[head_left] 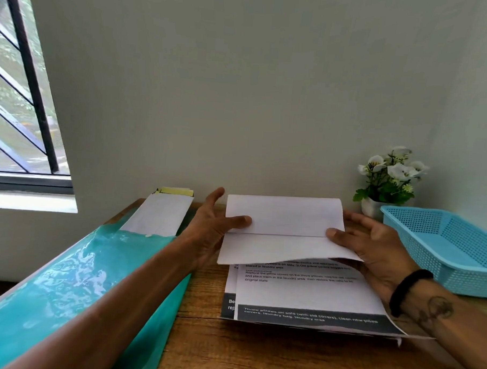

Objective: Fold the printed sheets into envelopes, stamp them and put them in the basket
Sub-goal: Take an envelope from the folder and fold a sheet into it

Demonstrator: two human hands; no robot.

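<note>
Folded white paper sheet (pixel 283 230), blank side up, held just above the stack of printed sheets (pixel 310 293), one flap turned over toward the near edge, its crease at the far side. Pinched at both short ends: left hand (pixel 209 227) with thumb (pixel 239 220) on top at the left end, remaining fingers spread wide and mostly free of the paper; right hand (pixel 373 243) with thumb (pixel 335 233) pressed on the right end, other fingers running underneath. Probably held this way to keep the flap square while the next fold is lined up, thumbs near the flap's free edge. Stack lying directly below both hands, probably for quick reach to the next page.

Long white envelopes (pixel 158 217) left of the left hand, sticking out of a glossy teal plastic folder (pixel 79 283) under the left forearm; something yellow (pixel 176 191) behind them. Light blue perforated plastic basket (pixel 446 246) just right of the right hand, nothing visible inside, likely set there for an easy drop. Small white pot of white flowers (pixel 387 179) beyond the right hand, against the wall. Black band (pixel 408 289) on the right wrist. Wooden table (pixel 243 351) beneath everything.

No stamp in view. Right fingers beneath the sheet hidden. Text on the stack partly covered, blurred. Basket and folder cut off by the frame.
</note>
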